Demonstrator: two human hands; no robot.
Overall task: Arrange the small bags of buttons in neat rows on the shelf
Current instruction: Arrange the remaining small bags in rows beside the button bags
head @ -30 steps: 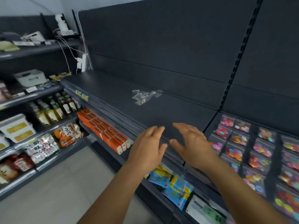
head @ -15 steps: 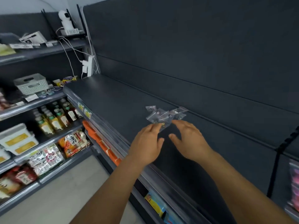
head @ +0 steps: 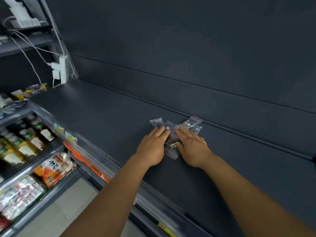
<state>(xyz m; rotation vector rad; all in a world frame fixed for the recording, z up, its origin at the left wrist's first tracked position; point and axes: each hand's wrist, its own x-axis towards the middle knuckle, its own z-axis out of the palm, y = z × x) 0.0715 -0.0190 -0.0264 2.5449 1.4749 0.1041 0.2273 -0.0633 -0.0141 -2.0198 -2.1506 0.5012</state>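
Bags (head: 172,134) get pinned mid-shelf (head: 102,117) near the back edge under flat, open left hand (head: 152,147) and right hand (head: 192,147); spreading into rows probably comes next.

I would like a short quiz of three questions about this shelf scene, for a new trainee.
1. True or false: the small clear bags already lie in neat rows.
2. Where are the left hand and right hand? A) in the air above the dark shelf B) flat on the pile of bags C) on the drink bottles
3. Fill in: white cables run to a white ____ at the shelf's left end.

Key: 1 false; 2 B; 3 power strip.
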